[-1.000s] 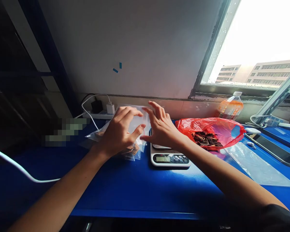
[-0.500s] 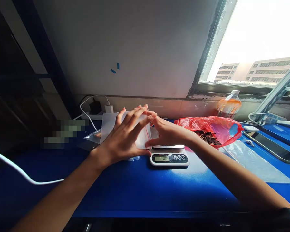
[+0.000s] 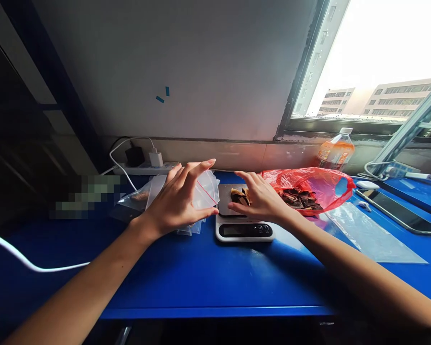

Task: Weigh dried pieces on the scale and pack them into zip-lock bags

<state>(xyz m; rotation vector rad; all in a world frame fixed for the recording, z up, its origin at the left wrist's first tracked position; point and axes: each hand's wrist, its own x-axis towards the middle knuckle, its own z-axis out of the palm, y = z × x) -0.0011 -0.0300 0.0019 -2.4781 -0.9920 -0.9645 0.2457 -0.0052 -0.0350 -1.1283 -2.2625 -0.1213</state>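
Note:
My left hand (image 3: 179, 199) is curved wide around a clear zip bag (image 3: 207, 191) with a red zip line. The thumb and forefinger sit at opposite ends of the bag's mouth, and much of the bag is hidden behind the hand. To its right, my right hand (image 3: 258, 195) hovers with thumb and fingers apart around several dried brown pieces (image 3: 239, 196). They lie on the plate of a kitchen scale (image 3: 228, 207), whose display looks dark. Part of those pieces is covered by the right hand. More clear bags (image 3: 190, 230) lie under the left hand.
Behind my right wrist, a red plastic bag (image 3: 330, 189) holds dark dried pieces (image 3: 298, 199). A clear flat bag (image 3: 377, 235), phone (image 3: 405, 211) and earbud case (image 3: 367, 185) lie on the right. An orange drink bottle (image 3: 335, 151) stands by the wall; a white cable (image 3: 32, 261) crosses the left.
My hands have separated. The right hand has moved right from the bag's edge to above the scale, uncovering the dried pieces. The left stays around the bag, and the scale's display has gone dark.

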